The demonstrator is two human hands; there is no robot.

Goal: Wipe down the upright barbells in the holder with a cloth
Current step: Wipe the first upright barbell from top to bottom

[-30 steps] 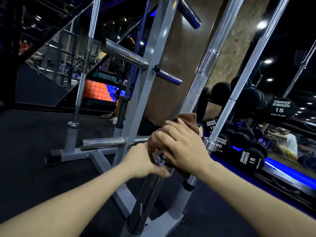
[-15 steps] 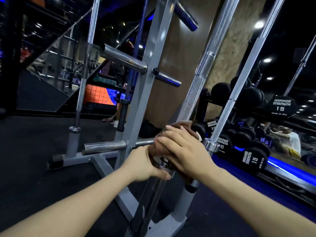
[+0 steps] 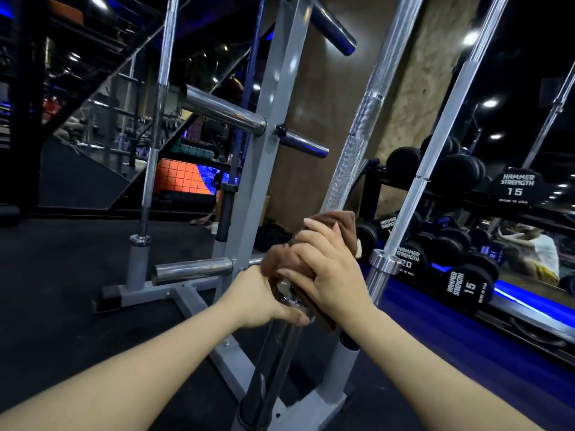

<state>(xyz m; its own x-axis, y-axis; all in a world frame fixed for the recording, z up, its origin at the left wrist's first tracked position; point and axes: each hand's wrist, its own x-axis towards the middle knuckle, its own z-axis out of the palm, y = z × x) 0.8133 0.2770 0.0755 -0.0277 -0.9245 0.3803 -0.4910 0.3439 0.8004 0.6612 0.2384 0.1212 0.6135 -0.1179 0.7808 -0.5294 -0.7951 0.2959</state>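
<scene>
Head | right hand (image 3: pixel 329 275) wraps cloth (image 3: pixel 337 220) round barbell (image 3: pixel 367 116) | left hand (image 3: pixel 258 297) grips below

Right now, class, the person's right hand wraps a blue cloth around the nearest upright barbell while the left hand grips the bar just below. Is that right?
Not quite: the cloth is brown, not blue, as the head view shows. The right hand does wrap it around the nearest barbell, and the left hand grips the bar just below.
</scene>
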